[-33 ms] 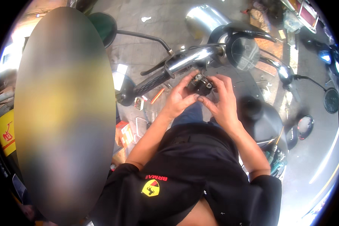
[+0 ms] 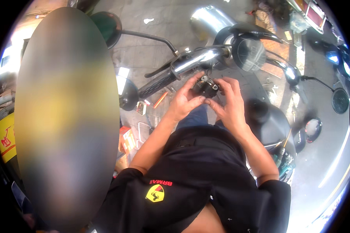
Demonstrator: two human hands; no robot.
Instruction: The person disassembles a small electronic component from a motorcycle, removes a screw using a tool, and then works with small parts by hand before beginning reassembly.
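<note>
Between my two hands is a small dark, chunky part with silver screw-like fittings on its top; its exact kind I cannot make out. The fingers and thumb of my left hand close on its left side. My right hand grips it from the right, the thumb tips nearly meeting at the near edge. Just beyond my hands runs the motorbike's handlebar, chromed in the middle, with a black ribbed grip on its left end.
A mirror on a long stalk rises at the left, and another mirror stands far right. A round dark gauge sits at the handlebar's middle. An orange-and-white box lies below left. One large blurred oval covers the left side.
</note>
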